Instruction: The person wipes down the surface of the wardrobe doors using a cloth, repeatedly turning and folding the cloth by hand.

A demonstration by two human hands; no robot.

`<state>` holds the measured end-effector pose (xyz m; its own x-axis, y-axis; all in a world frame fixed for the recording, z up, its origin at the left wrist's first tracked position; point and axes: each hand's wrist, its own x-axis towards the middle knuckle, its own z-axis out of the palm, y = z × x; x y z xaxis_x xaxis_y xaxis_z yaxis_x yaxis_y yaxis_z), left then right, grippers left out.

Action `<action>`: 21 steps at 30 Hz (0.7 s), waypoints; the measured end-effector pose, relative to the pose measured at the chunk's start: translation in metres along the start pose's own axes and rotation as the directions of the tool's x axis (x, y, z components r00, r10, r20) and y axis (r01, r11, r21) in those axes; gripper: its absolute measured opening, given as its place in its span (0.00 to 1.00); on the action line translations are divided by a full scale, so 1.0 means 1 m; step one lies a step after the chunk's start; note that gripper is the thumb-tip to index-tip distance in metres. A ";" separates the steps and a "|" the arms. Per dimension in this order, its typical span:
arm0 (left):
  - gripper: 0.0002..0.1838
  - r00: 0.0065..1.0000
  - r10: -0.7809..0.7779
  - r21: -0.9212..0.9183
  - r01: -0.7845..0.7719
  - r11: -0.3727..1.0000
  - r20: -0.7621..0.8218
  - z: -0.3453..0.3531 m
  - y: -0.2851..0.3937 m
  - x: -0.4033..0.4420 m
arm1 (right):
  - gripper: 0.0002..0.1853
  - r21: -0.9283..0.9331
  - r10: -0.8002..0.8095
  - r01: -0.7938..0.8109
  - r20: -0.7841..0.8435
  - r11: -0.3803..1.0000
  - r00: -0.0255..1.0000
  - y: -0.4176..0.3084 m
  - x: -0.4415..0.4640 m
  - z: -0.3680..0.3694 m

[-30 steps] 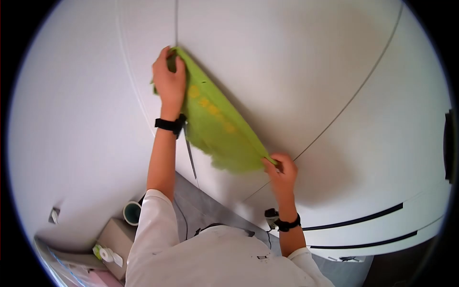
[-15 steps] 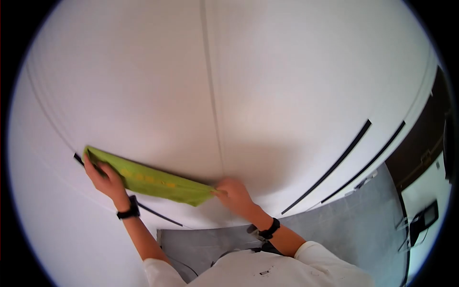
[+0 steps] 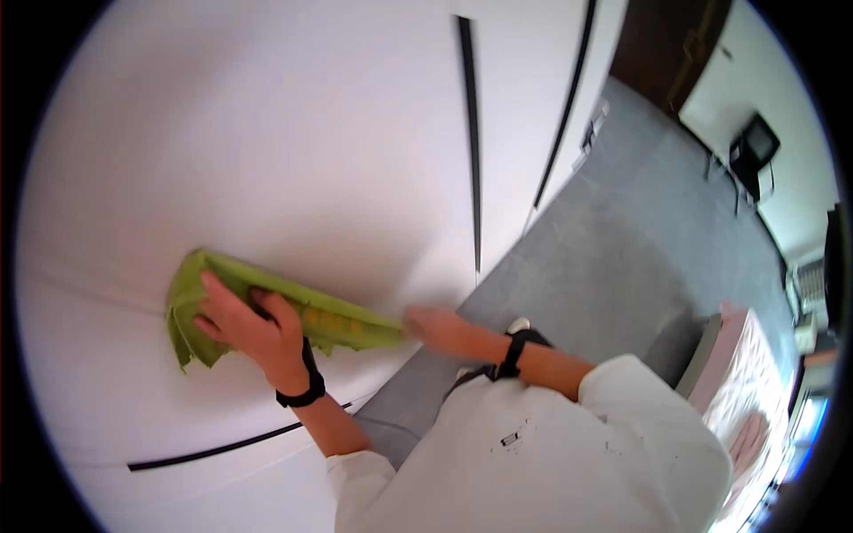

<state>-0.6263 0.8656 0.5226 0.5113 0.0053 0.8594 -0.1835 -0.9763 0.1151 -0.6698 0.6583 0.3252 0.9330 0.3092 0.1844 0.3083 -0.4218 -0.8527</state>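
A green cloth (image 3: 355,332) with yellow lettering stretches between my two hands, in front of a white panel surface (image 3: 338,133). My left hand (image 3: 258,330), with a black band at the wrist, has its fingers spread over the cloth's left end, holding it near the panel. Loose folds hang below and left of those fingers. At the cloth's narrow right end, my right hand (image 3: 437,327) is closed on the corner; motion blurs its fingers. The right wrist also has a black band.
Black strips (image 3: 472,142) run along the panels. Grey floor (image 3: 613,222) lies to the right, with a black chair (image 3: 753,151) by the far wall and a brown door (image 3: 662,49). A bed-like piece with pink and white covering (image 3: 742,382) stands at lower right.
The view has swung right, showing more floor and the pink-and-white piece. My left hand has moved from the cloth's edge further onto it, and the cloth's left end now droops in folds.
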 end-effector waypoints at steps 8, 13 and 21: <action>0.33 0.942 0.239 -0.129 -0.213 0.968 0.237 0.040 0.093 0.034 | 0.12 0.002 0.230 -0.232 0.143 0.973 0.963 0.050 0.016 -0.034; 0.34 0.923 0.249 -0.138 -0.216 0.967 0.294 0.057 0.127 0.030 | 0.10 0.190 0.283 -0.278 0.001 0.941 0.959 0.078 -0.003 -0.072; 0.31 0.972 0.226 -0.304 -0.196 0.932 0.066 0.016 0.201 0.103 | 0.10 0.419 0.267 -0.189 -0.137 0.888 0.954 0.035 -0.002 -0.150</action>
<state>-0.5976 0.6663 0.6264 0.5106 -0.2297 0.8286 -0.5269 -0.8451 0.0904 -0.6333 0.5152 0.3678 0.9977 0.0655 0.0147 0.0196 -0.0755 -0.9970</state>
